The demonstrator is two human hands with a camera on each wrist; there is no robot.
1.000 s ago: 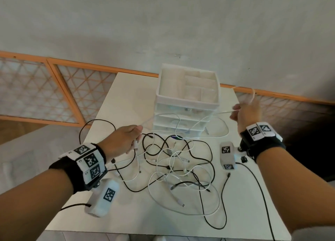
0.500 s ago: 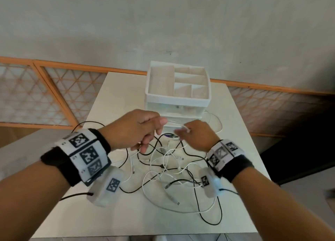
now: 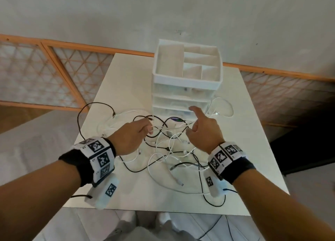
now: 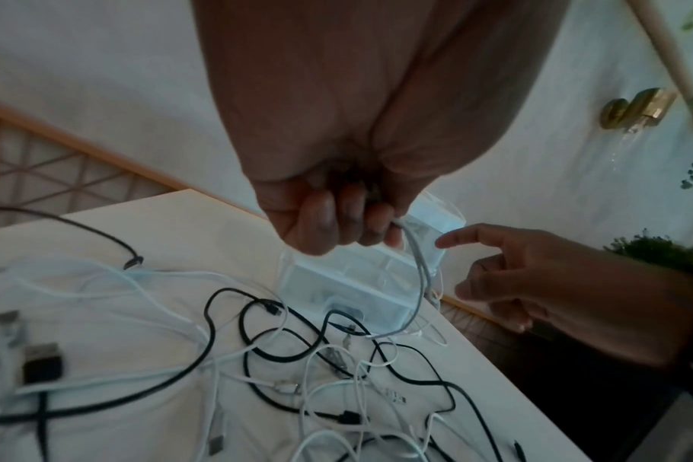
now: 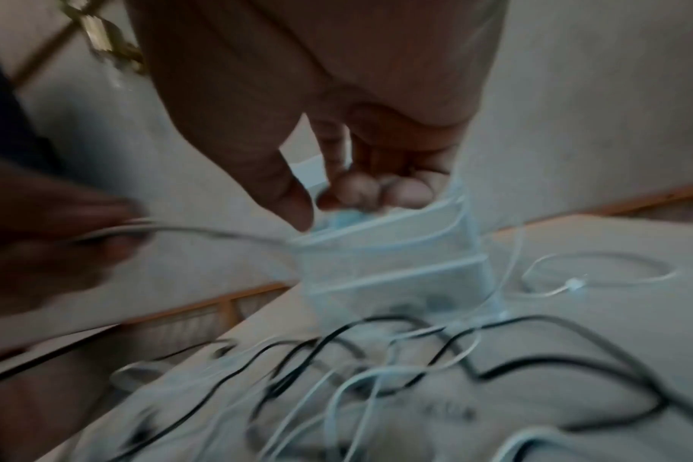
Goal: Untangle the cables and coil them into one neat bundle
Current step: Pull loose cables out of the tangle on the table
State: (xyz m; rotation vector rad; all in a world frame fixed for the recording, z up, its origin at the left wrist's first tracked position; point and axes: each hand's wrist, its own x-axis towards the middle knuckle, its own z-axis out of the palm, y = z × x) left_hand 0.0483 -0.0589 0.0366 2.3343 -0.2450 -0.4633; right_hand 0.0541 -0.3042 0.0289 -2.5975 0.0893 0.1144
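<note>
A tangle of black and white cables (image 3: 172,150) lies on the white table (image 3: 126,81) in front of me. My left hand (image 3: 147,128) hovers over the tangle's far left part, its fingers curled round a white cable (image 4: 418,272) that hangs from them down into the pile. My right hand (image 3: 193,121) is a short way to the right, index finger stretched forward, thumb out, the other fingers loosely bent. It holds nothing. In the right wrist view the right hand (image 5: 337,200) is blurred and no cable shows in it.
A white drawer organiser (image 3: 186,81) with an open compartment tray on top stands just behind the cables. A white cable loop (image 3: 223,108) lies to its right. A black cable (image 3: 81,114) arcs over the table's left edge. Orange-framed lattice panels line the wall.
A second ago my hands held a white cable stretched wide apart. They came together, my right hand let go and opened, and my left hand still holds the cable.
</note>
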